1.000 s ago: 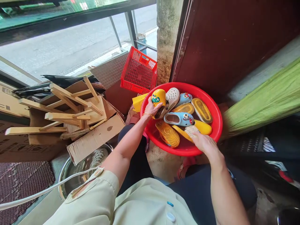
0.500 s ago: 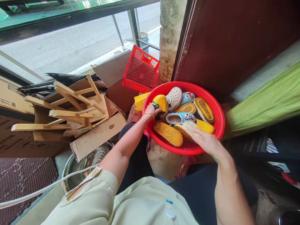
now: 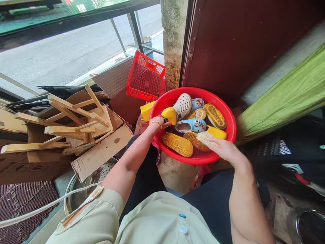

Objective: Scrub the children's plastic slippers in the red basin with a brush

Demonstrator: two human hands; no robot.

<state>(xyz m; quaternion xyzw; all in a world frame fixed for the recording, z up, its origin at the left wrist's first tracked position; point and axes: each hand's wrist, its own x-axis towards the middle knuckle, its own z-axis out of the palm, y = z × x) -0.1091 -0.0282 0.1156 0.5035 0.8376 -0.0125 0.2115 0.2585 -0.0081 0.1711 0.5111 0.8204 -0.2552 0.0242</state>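
My left hand [image 3: 158, 123], with a gold bangle at the wrist, is shut on a yellow clog [image 3: 169, 116] at the near left of a red plastic basin [image 3: 194, 92]. My right hand [image 3: 224, 149] grips a bristle scrub brush [image 3: 204, 138], pressing it on the ribbed orange sole of a shoe [image 3: 193, 141]. Around them in the basin lie a white clog [image 3: 182, 106], a blue cartoon clog [image 3: 190, 125], a small blue clog [image 3: 197, 103], and several other yellow shoes, such as one [image 3: 177, 144] near the front rim.
A red plastic crate [image 3: 146, 77] stands behind the basin, beside a concrete pillar [image 3: 174, 40] and dark red door [image 3: 228, 44]. Cardboard boxes with wooden slats [image 3: 76, 125] fill the left. A steel basin [image 3: 83, 195] sits below them; green cloth [image 3: 279, 101] hangs right.
The scrub brush has moved from the yellow shoe onto the ribbed sole beside it. The left hand has lowered the yellow clog slightly. The whole view has shifted a little as my head moved.
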